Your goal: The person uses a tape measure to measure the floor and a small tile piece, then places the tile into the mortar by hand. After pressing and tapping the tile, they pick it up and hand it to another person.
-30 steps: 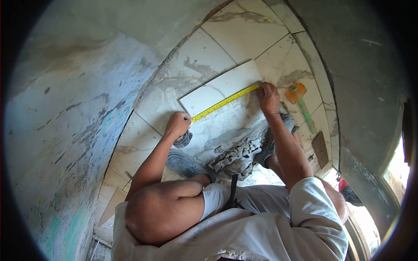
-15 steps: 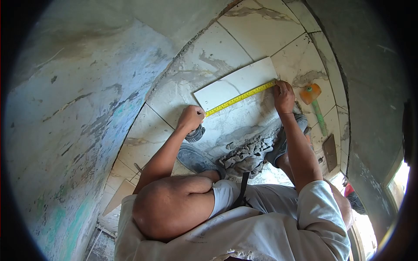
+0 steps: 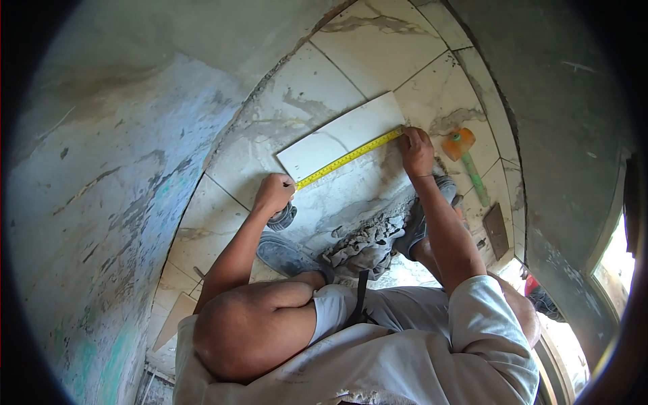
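A cut white tile piece point(image 3: 341, 136) lies on the tiled floor in front of me. Along its near long edge stretches a yellow tape measure point(image 3: 349, 157). My left hand point(image 3: 275, 194) is closed on the tape at the tile's left corner, with a dark, round tape case point(image 3: 282, 217) just below that hand. At the right corner, my right hand point(image 3: 417, 152) pinches the other end of the tape. The fingertips of both hands are close to the tile's edge.
A mallet with an orange head point(image 3: 458, 144) and green handle lies to the right, near a brown flat piece point(image 3: 496, 231). A crumpled, dusty grey cloth point(image 3: 364, 246) sits between my feet. Walls rise on both sides; another flat tile piece point(image 3: 175, 320) is at lower left.
The whole view has shifted, so the scene appears further left. Both hands keep the tape stretched along the tile edge, with no clear change in their hold.
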Tool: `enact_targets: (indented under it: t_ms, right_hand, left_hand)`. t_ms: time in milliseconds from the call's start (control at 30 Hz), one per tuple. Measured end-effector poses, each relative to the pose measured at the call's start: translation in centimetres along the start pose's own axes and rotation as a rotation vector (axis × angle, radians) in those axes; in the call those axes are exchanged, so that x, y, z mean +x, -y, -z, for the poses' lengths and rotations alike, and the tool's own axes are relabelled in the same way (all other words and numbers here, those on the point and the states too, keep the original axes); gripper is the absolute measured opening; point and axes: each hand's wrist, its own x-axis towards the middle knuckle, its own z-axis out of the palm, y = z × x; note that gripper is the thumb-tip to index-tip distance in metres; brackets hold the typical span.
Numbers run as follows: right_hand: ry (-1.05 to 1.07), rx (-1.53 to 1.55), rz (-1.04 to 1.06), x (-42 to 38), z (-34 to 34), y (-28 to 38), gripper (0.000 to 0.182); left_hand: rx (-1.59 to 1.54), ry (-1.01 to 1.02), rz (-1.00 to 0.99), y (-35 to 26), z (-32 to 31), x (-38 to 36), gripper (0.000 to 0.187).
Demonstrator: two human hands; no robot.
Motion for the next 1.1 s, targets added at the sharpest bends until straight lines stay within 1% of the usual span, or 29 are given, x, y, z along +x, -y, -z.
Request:
enact_targets:
  t_ms: [33, 100, 167, 367, 700, 900, 967, 1067, 1100]
  right_hand:
    - [-0.008, 0.008, 0.016, 0.0, -0.1, -0.1, 0.013]
    - [-0.007, 0.015, 0.024, -0.3, -0.1, -0.2, 0.013]
    - [0.045, 0.006, 0.013, -0.1, 0.0, -0.3, 0.013]
    - [0.034, -0.01, 0.005, -0.3, 0.0, -0.3, 0.014]
    - [-0.005, 0.013, -0.005, -0.5, -0.3, -0.3, 0.017]
    - [-0.019, 0.003, 0.001, -0.5, -0.4, -0.4, 0.016]
    - [0.052, -0.012, -0.01, -0.4, -0.2, -0.5, 0.013]
    - [0.002, 0.036, -0.009, -0.4, -0.1, -0.4, 0.012]
    - [-0.001, 0.04, -0.003, -0.2, 0.1, -0.1, 0.012]
  left_hand:
    - [-0.006, 0.007, 0.035, -0.4, 0.1, -0.2, 0.015]
    - [-0.001, 0.01, 0.035, -0.5, 0.1, -0.2, 0.015]
    - [-0.006, 0.015, 0.046, -0.3, 0.0, -0.2, 0.015]
    - [-0.031, -0.011, -0.001, 0.0, -0.1, -0.1, 0.013]
    - [0.026, 0.0, 0.009, -0.3, 0.0, -0.1, 0.015]
    - [0.017, -0.002, 0.005, 0.0, -0.2, 0.0, 0.015]
    - [0.02, -0.009, -0.009, 0.0, -0.2, 0.0, 0.016]
    - [0.003, -0.03, -0.065, 0.8, -0.5, 0.4, 0.014]
    - [0.019, -0.012, -0.04, 0.1, -0.1, -0.1, 0.014]
